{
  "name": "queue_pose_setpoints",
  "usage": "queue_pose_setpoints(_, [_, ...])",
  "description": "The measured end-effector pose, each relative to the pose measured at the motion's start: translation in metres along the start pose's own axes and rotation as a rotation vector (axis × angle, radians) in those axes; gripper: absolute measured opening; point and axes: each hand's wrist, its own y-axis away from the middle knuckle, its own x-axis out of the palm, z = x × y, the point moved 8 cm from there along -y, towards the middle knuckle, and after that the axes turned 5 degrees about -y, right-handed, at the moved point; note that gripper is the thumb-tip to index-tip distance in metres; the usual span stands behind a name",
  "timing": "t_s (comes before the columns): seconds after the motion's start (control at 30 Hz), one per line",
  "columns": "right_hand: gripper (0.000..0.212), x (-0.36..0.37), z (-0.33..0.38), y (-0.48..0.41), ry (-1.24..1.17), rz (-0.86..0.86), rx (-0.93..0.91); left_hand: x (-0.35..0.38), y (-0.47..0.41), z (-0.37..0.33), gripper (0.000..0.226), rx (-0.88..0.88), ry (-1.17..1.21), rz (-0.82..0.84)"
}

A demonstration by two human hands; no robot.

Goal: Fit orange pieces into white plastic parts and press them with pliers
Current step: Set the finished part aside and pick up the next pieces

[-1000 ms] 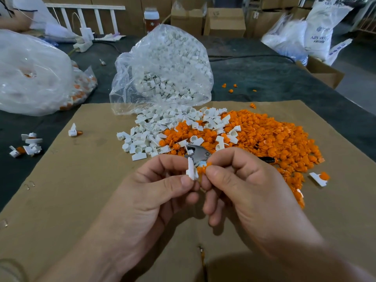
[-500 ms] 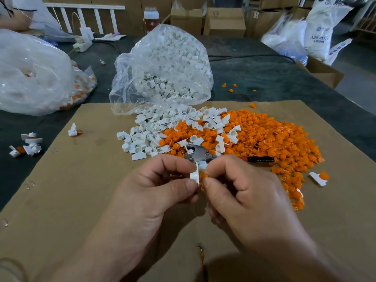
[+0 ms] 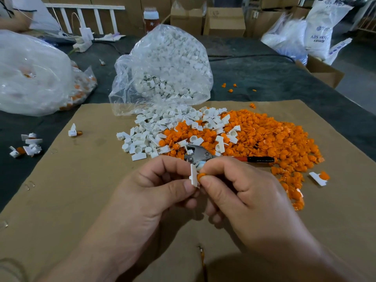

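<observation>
- The left hand [image 3: 154, 192] pinches a white part [image 3: 193, 177] between thumb and forefinger, with the flat plate of the part standing upright; the other fingers are curled beneath
- The right hand [image 3: 240, 192] pinches an orange piece [image 3: 201, 176] between thumb and forefinger; the piece touches the right face of the white part, and how far it sits in cannot be told
- Both hands are held above a brown cardboard sheet [image 3: 81, 190] that lies on the dark surface [image 3: 264, 78]
- The pliers [image 3: 198, 154] lie on the cardboard just beyond the fingers; the metal head rests at the near edge of the heaps and a red and black handle points right
- A heap of orange pieces [image 3: 274, 139] spreads over the right of the cardboard; a heap of white parts [image 3: 154, 131] lies to its left, the two mixing where they meet
- A clear bag [image 3: 168, 64] full of white parts stands behind the heaps, its mouth spilling onto the cardboard
- A larger clear bag [image 3: 30, 74] sits at far left; a few joined white-and-orange pieces [image 3: 30, 145] lie on the surface near it, and another joined pair [image 3: 318, 178] lies at the right of the cardboard
</observation>
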Motion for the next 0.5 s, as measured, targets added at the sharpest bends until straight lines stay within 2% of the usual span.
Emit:
queue_pose_setpoints(0.1, [0.009,0.002,-0.005,0.000,-0.102,0.028,0.059,0.003,0.001,-0.003,0.033,0.015,0.012,0.027])
queue_pose_setpoints(0.23, [0.008,0.001,0.000,0.001,0.028,0.003,-0.019,0.002,0.001,0.000,0.028,-0.015,0.015,-0.025])
queue_pose_setpoints(0.4, [0.013,0.001,0.009,0.002,0.076,-0.031,-0.083,-0.001,0.003,0.000,0.051,-0.046,0.027,-0.027])
queue_pose_setpoints(0.5, [0.007,0.001,0.009,0.001,0.040,-0.035,-0.089,0.000,0.004,-0.001,0.051,-0.048,0.053,-0.011])
